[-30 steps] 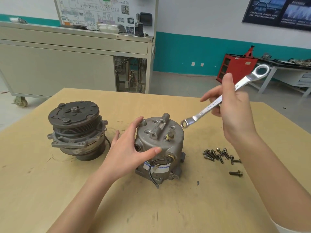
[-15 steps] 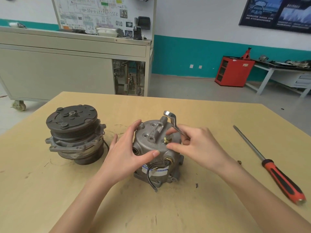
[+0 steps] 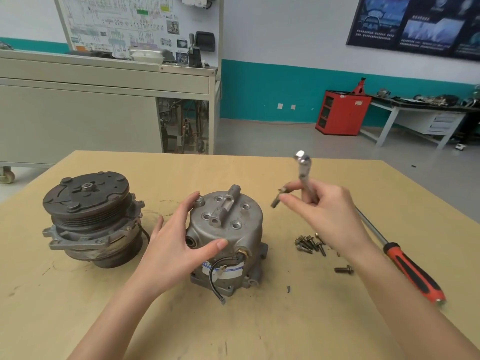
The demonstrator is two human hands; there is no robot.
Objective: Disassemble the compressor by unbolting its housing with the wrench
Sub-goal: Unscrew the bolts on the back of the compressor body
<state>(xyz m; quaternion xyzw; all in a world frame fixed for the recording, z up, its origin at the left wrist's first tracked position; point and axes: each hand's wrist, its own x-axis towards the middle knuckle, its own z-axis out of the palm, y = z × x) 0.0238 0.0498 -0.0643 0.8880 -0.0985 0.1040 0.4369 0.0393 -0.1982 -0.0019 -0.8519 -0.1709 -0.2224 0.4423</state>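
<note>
While the tan worktable [image 3: 78,315] fills the lower part of my feed, the biggest thing on it is the dark clutch and pulley unit [image 3: 91,219], standing at the left. Just right of it, near the table's middle, stands the compressor [image 3: 233,237], upright on its flanged base. Its grey domed housing faces up at me, with round holes set about a raised port block. A black wire [image 3: 215,284] loops out of its front and ends on the table.

A long screwdriver [image 3: 413,271] with a red and black handle lies aslant at the right, its shaft passing behind the right wrist.

The left hand [image 3: 176,250] braces the compressor's left side. Its fingers are spread and nearly straight, the forefinger up against the fitting at the top edge and the thumb laid across the front. The right hand [image 3: 327,214] is raised above the table to the right of the compressor. Its fingers are curled tight round the wrench [image 3: 302,172], which points up and away from me.

A heap of loose bolts [image 3: 309,244] lies between the compressor and the screwdriver, with a lone bolt [image 3: 344,269] near it on my side. That same right hand pinches one small bolt [image 3: 277,200] between thumb and forefinger tips, clear of the housing.
</note>
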